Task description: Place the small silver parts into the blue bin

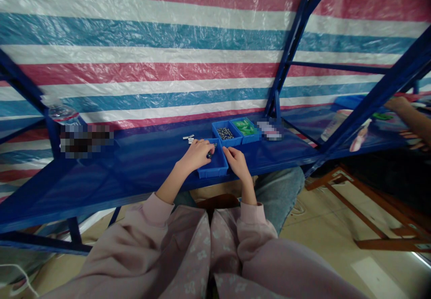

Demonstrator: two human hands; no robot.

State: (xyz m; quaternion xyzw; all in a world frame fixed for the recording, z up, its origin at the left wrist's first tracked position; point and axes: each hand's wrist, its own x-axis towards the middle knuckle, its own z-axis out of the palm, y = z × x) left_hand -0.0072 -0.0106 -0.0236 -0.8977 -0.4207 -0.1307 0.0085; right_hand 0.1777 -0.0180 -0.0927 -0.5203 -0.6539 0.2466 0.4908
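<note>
My left hand (198,154) reaches over the left wall of the near blue bin (215,172). Its fingers curl inward around small dark, shiny pieces (209,154), too small to name. At the bin's right rim is my right hand (236,160), its fingers bent and drawn together; what they hold, if anything, is hidden. Just behind the left hand, several short silvery cylinders (190,140) lie on the blue bench. A second blue bin (226,133) beyond my hands holds many small metal parts. To its right, a third blue bin (245,129) contains green pieces.
The blue bench (144,160) runs along a striped plastic sheet (168,74). Slanted blue posts (292,38) rise behind and to the right. A clear bottle (62,112) stands far left. On the right are a co-worker's arm (406,110), a pale cup (336,124) and a wooden stool (367,209).
</note>
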